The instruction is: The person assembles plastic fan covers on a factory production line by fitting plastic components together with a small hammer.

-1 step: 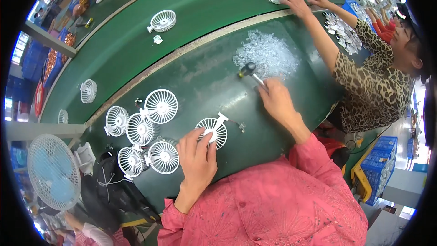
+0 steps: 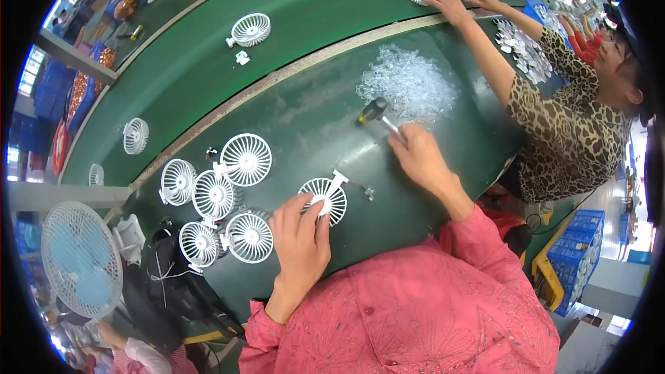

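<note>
My right hand [image 2: 424,161] grips the handle of a small hammer [image 2: 374,110] with a dark head and a yellowish face. The hammer head is held near the heap of small clear plastic pieces [image 2: 409,83]. My left hand [image 2: 299,234] has its thumb and fingers closed about the hub of a white round fan housing [image 2: 335,202] lying on the green table. A short white arm sticks up from this housing, and a thin wire leads to a small part [image 2: 369,194] beside it. My left fingers hide part of its slatted rim.
Several similar white fan housings [image 2: 213,194] are grouped at the left. Beyond the table runs a green conveyor [image 2: 305,10] carrying more housings. At the right, a co-worker [image 2: 561,125] reaches over the belt. A larger standing fan [image 2: 82,260] is at the far left.
The hammer head has shifted slightly left and down, and my right hand has dipped a little with it. My left hand stays on the fan housing.
</note>
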